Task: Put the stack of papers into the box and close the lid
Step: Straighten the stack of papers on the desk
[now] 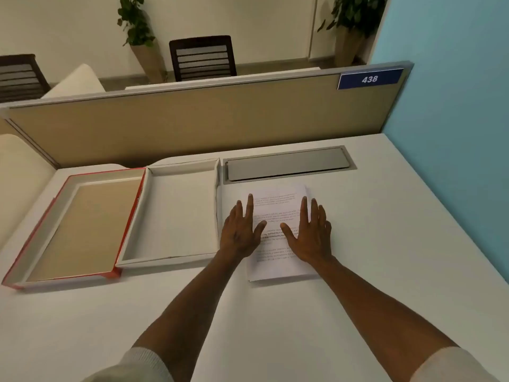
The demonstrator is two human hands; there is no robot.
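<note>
A stack of printed white papers (pixel 278 267) lies flat on the white desk, just right of the box. My left hand (pixel 242 230) rests palm down on its left side and my right hand (pixel 311 232) on its right side, fingers spread, gripping nothing. The white box (pixel 170 210) lies open and empty, its right wall next to the papers. Its red-edged lid (pixel 80 230) lies inside-up to the left of the box, touching it.
A grey cable flap (pixel 286 164) is set into the desk behind the papers. A beige partition (pixel 192 119) runs along the back edge, and a blue wall (pixel 454 133) stands at the right. Chairs and potted plants stand beyond the partition.
</note>
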